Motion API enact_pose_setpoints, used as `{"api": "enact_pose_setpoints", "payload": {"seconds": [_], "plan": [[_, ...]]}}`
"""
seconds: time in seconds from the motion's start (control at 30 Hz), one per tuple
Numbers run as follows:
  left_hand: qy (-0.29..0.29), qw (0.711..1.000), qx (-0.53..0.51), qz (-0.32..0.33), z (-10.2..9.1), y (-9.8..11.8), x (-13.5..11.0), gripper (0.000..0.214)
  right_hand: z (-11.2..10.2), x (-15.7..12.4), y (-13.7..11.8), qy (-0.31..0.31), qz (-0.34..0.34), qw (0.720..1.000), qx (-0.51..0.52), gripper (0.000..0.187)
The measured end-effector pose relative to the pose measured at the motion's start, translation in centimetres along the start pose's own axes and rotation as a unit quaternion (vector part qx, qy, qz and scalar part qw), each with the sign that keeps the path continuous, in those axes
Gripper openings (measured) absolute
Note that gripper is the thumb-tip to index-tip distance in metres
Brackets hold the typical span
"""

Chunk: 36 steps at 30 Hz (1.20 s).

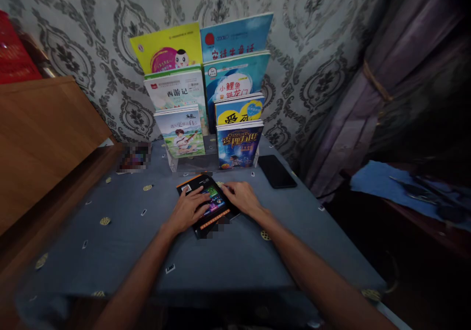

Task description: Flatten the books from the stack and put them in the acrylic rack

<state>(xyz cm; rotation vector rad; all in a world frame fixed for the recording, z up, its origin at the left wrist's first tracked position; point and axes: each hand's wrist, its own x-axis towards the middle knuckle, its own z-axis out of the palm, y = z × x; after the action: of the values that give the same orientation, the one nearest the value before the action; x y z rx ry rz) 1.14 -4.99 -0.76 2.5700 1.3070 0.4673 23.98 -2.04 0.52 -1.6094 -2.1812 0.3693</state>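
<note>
A dark book with an orange edge [211,200] lies flat on the grey tablecloth [228,256] in front of a tiered book stand [206,104]. My left hand [187,211] rests on the book's left half, fingers stretched flat over the cover. My right hand [241,198] lies on its right edge, fingers extended and slightly curled against the side. Both hands press on the book; neither lifts it.
The stand holds several children's books in two columns against a patterned wall. A black phone [276,171] lies on the cloth to the right of the stand. A wooden board [44,134] leans at the left. A curtain [368,89] hangs at the right.
</note>
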Motion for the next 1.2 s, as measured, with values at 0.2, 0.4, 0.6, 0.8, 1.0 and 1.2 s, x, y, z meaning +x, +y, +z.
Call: {"api": "enact_pose_setpoints", "payload": {"seconds": [0.2,0.4,0.6,0.8,1.0,1.2], "plan": [[0.008,1.000,0.013,-0.008,0.5,-0.6,0.0,0.038,0.4,-0.4,-0.6,-0.005,-0.040,0.999,0.027,0.034],[0.007,1.000,-0.022,-0.020,1.0,-1.5,0.3,0.038,1.2,-0.9,-1.5,-0.014,-0.080,0.996,0.032,0.030],[0.018,0.999,-0.029,-0.024,1.4,-1.0,0.6,0.038,1.4,-0.6,-1.0,-0.014,-0.064,0.998,0.004,0.030],[0.021,0.999,-0.022,-0.011,1.9,-0.5,0.9,0.040,1.3,-0.3,-0.6,-0.012,-0.046,0.998,-0.031,0.033],[0.057,0.998,0.010,-0.006,1.9,-2.3,1.5,0.035,1.2,-0.1,-1.1,0.001,-0.030,0.997,-0.066,0.033],[0.140,0.972,0.134,-0.133,1.6,-4.5,3.2,0.031,2.3,2.7,-2.3,0.025,-0.141,0.989,-0.027,0.023]]}}
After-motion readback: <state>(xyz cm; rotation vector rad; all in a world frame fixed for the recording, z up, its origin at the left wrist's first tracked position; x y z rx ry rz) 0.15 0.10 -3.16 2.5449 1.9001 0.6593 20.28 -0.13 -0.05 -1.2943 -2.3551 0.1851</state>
